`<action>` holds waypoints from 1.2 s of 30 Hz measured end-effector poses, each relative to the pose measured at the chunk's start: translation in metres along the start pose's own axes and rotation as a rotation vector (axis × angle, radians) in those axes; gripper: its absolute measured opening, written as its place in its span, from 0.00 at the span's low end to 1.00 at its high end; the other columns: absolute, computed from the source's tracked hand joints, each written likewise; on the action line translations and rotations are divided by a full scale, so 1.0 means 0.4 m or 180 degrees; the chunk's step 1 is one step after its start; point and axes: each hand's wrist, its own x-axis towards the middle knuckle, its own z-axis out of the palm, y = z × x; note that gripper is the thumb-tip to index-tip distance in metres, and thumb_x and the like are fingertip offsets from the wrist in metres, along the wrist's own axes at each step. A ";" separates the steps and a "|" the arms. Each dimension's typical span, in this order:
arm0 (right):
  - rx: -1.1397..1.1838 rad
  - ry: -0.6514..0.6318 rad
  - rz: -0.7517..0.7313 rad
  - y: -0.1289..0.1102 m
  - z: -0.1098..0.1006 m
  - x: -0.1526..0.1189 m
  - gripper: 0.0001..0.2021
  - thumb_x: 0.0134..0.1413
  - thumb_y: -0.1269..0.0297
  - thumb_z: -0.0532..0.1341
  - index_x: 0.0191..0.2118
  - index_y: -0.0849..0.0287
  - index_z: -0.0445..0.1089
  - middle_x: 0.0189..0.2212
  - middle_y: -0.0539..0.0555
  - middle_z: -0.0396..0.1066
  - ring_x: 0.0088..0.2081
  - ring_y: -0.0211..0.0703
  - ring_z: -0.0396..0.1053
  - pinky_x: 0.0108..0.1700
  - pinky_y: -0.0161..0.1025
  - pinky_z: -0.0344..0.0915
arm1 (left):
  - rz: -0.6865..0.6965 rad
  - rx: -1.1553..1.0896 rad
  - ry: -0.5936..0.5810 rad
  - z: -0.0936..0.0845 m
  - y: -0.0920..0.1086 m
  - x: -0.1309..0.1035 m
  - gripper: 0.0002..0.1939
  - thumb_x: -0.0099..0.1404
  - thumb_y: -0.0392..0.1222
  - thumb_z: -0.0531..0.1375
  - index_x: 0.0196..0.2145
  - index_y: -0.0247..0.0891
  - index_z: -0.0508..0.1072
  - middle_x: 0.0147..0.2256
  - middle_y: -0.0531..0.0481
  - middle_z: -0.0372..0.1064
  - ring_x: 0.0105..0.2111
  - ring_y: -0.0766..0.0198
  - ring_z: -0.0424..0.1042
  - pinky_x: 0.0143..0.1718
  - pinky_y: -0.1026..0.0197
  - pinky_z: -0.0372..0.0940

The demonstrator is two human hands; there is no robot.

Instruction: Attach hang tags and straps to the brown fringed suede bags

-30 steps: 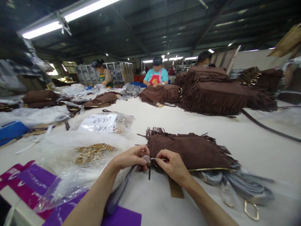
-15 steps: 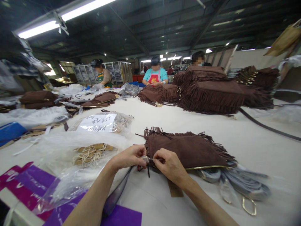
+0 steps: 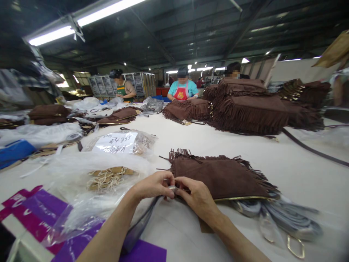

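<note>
A brown fringed bag lies flat on the white table, its gold zip toward me. At its left end, my left hand pinches a small whitish-grey piece between thumb and fingers. My right hand is closed right beside it, fingertips at the same piece; what they grip is hidden. From below my left hand, a dark strap in clear wrap runs down toward me. A brown card tag shows partly under my right wrist. Grey wrapped straps with a gold ring stick out from under the bag.
Tags with white strings lie in a clear plastic bag to the left, behind purple packaging. A labelled clear packet sits beyond. Fringed bags are piled at the back right. Co-workers, one in a red apron, stand across the table.
My hands have come closer together; the thin pale strip seen between them before is now hidden. The whole view has shifted slightly, with things appearing a little farther right.
</note>
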 end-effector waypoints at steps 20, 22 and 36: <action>0.0299 -0.0350 -0.0132 0.067 0.023 -0.011 0.07 0.54 0.67 0.60 0.26 0.58 0.64 0.25 0.46 0.66 0.28 0.38 0.64 0.31 0.33 0.56 | 0.0076 0.1825 0.0406 -0.007 -0.037 0.019 0.13 0.49 0.27 0.55 0.30 0.34 0.76 0.22 0.53 0.68 0.23 0.66 0.68 0.24 0.68 0.58; 0.0272 -0.0363 -0.0114 0.068 0.024 -0.011 0.07 0.55 0.66 0.60 0.26 0.58 0.64 0.25 0.46 0.66 0.28 0.38 0.64 0.32 0.33 0.56 | 0.0259 0.2141 0.0439 0.000 -0.043 0.027 0.11 0.49 0.28 0.57 0.29 0.35 0.77 0.25 0.51 0.71 0.27 0.65 0.69 0.27 0.67 0.58; 0.0953 -0.0515 0.0947 0.038 -0.021 0.007 0.14 0.56 0.52 0.55 0.38 0.57 0.68 0.24 0.48 0.68 0.22 0.39 0.64 0.22 0.32 0.59 | 0.1079 0.1687 0.1626 0.000 -0.011 0.028 0.05 0.51 0.31 0.56 0.23 0.35 0.71 0.26 0.54 0.62 0.29 0.68 0.62 0.30 0.67 0.55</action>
